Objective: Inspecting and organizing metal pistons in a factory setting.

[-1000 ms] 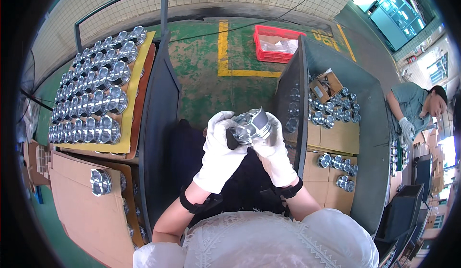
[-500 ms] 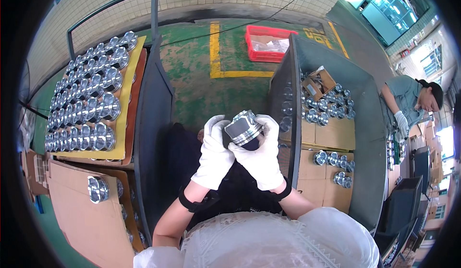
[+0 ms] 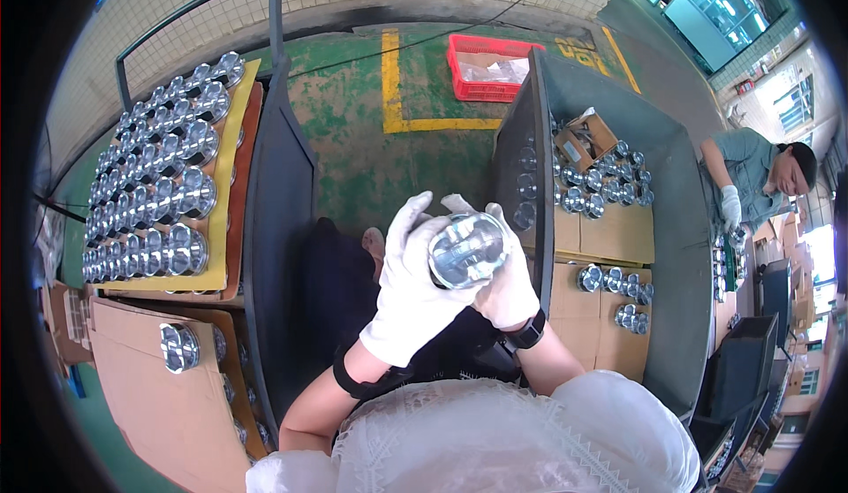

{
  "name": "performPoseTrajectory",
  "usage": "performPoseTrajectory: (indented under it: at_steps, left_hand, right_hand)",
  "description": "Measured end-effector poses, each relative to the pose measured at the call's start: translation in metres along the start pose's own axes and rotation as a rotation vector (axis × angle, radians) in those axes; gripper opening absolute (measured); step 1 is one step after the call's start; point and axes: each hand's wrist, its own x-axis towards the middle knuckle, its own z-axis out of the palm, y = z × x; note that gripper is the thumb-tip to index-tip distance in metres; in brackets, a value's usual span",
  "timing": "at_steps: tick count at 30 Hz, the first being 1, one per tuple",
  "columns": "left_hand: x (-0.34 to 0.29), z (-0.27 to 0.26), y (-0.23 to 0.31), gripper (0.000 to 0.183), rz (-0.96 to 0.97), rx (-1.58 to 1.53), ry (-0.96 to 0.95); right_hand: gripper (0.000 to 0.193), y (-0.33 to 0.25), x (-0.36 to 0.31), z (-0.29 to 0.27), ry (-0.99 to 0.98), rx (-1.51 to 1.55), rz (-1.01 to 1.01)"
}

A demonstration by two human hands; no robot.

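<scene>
Between my two gloved hands a shiny metal engine piston (image 3: pixel 468 251) is held up in front of my body, its rounded, recessed side facing up toward me. My left hand (image 3: pixel 408 285) wraps the piston's left side and underside. On the right edge, my right hand (image 3: pixel 511 281) presses against it, its fingers partly behind the metal. Both hands wear white gloves, with dark bands at the wrists. Rows of similar pistons (image 3: pixel 159 166) stand on a sheet on the left cart. One lone piston (image 3: pixel 180 348) sits on the cardboard (image 3: pixel 141 396) nearer to me.
A grey metal bin (image 3: pixel 680 228) on the right holds more pistons (image 3: pixel 609 184) on cardboard and a small open box (image 3: pixel 585 138). The left cart's dark frame (image 3: pixel 281 157) rises beside me. A red crate (image 3: pixel 490 88) lies on the green floor. Another person (image 3: pixel 751 175) works at the far right.
The piston has been turned so its hollowed side faces up rather than its side wall. My left hand has moved right and closed around it, while my right hand has shifted to its edge.
</scene>
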Motion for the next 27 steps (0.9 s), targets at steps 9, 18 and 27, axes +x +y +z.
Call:
performPoseTrajectory:
  at_steps: [9, 18, 27]
  left_hand:
    - [-0.005, -0.005, -0.004, 0.075, 0.040, -0.073, -0.093]
    - [-0.012, 0.001, -0.016, 0.076, -0.031, -0.133, -0.064]
    - [-0.003, -0.011, -0.008, 0.052, -0.183, 0.068, -0.056]
  right_hand:
    - [0.055, -0.003, -0.004, -0.006, -0.027, -0.125, -0.124]
    - [0.059, 0.005, -0.006, 0.001, 0.041, -0.556, -0.255]
    - [0.034, 0.022, 0.008, -0.033, 0.105, -0.089, 0.064]
